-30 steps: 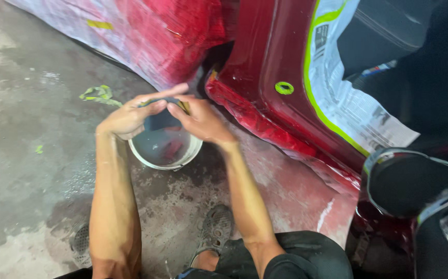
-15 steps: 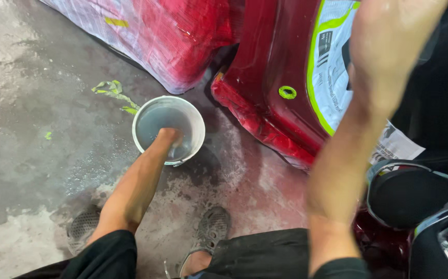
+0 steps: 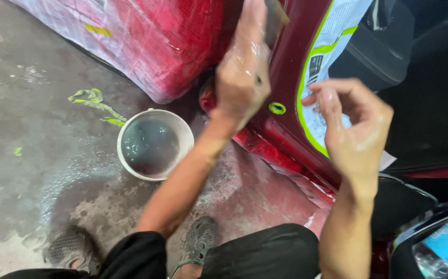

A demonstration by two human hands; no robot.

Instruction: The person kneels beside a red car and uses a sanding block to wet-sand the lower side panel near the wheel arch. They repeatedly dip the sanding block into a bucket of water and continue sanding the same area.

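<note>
Left hand: wet, fingers extended, pressed flat against the red car panel, long axis running up the panel. Right hand: loosely curled, empty, hovering just beside the masking paper, not touching. Bucket: on the floor, below and left of both hands, nearer the left

White bucket, red car panel
</note>
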